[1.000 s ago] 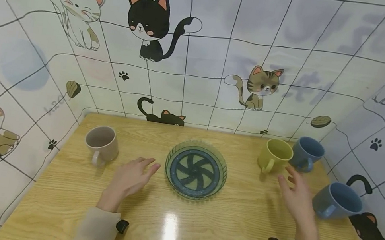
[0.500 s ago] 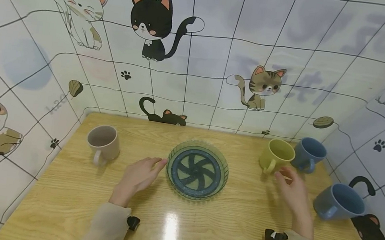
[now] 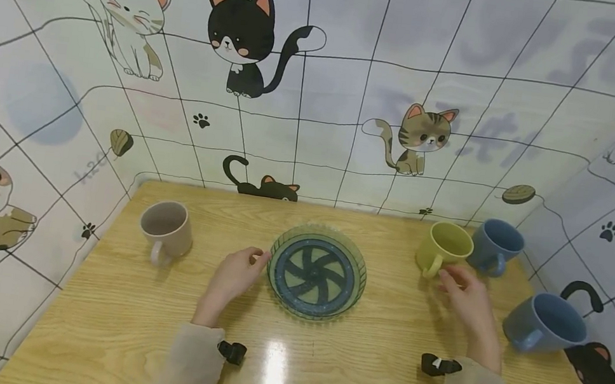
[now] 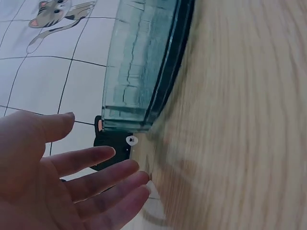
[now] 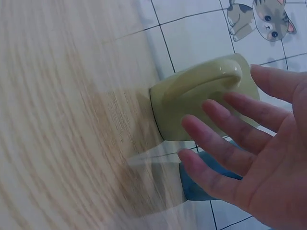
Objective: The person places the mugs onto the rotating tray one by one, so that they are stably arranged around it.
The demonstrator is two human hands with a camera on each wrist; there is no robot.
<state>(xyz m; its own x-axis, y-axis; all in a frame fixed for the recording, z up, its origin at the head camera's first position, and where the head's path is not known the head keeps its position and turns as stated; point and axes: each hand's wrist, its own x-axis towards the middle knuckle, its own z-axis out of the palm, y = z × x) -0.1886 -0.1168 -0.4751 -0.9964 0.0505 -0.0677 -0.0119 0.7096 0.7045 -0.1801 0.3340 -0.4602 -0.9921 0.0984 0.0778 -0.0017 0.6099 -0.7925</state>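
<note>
The work looks barely begun: nothing is lifted, and taking hold seems to be what is left. The glass dish sits flat on the worktop at the centre of the head view, the left hand at its left edge, fingers loosely spread and gripping nothing. The yellow-green mug stands upright right of centre; the right hand is just beside its handle, fingers apart and holding nothing. The dish is clear, greenish and ripple-rimmed, with a dark blue pinwheel pattern at its base; the mug looks smooth and glossy.
</note>
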